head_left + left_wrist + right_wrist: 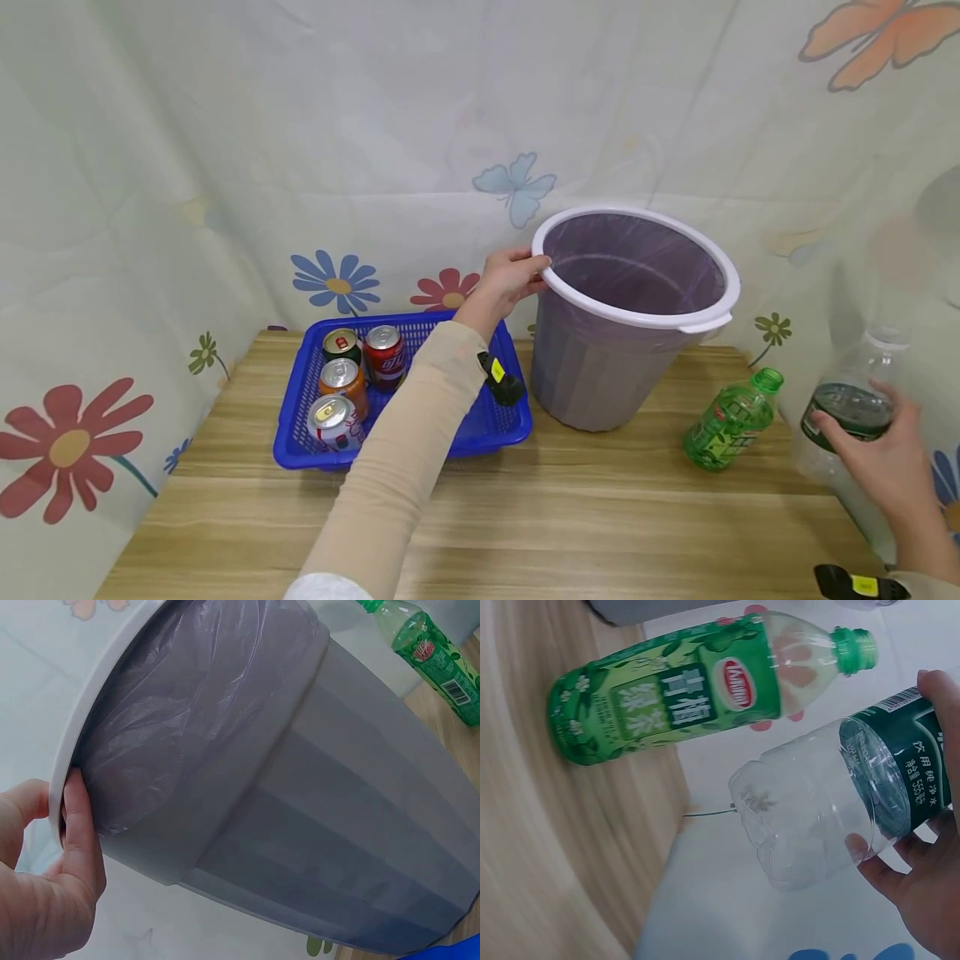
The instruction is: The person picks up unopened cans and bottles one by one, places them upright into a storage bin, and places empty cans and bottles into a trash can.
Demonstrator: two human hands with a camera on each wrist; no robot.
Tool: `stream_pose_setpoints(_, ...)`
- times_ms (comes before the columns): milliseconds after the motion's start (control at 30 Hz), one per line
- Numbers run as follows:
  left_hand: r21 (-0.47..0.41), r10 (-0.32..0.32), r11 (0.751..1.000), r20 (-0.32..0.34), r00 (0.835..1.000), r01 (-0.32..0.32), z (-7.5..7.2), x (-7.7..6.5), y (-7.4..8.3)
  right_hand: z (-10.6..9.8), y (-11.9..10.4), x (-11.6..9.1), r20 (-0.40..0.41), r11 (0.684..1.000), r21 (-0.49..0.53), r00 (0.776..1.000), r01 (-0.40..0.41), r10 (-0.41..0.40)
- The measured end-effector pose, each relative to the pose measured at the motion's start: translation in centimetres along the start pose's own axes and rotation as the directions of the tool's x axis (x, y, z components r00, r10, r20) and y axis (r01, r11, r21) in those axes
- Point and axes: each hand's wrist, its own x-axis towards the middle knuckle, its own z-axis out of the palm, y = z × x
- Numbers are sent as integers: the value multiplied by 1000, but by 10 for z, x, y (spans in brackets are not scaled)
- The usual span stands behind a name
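My left hand [513, 279] pinches the white rim [67, 742] of a grey trash can [592, 383], which stands on the table with a translucent purplish bag lining it. The thumb is on one side of the rim and the fingers on the other. At the far right, my right hand [892, 458] grips a clear plastic water bottle [802, 810] around its dark green label, and the bottle is held up off the table. A green tea bottle [731, 421], uncapped, stands between the trash can and my right hand.
A blue plastic basket [288, 417] sits left of the trash can under my left forearm, with several drink cans [343, 383] in its left half. A flowered cloth [390, 150] hangs behind the wooden table [585, 517].
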Motion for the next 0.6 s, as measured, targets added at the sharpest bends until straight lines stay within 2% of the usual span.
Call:
stream_pose_setpoints(233, 5, 2, 1000, 0, 1000, -2, 0, 0, -1, -7, -6, 7, -20, 997, 12, 997, 75, -75)
stream_pose_setpoints(333, 6, 2, 1000, 1, 1000, -2, 0, 0, -1, -8, -5, 12, -31, 996, -32, 996, 83, -84)
stream_pose_setpoints(600, 6, 2, 1000, 4, 1000, -2, 1, 0, 0, -16, -15, 14, -12, 984, -42, 984, 175, -175)
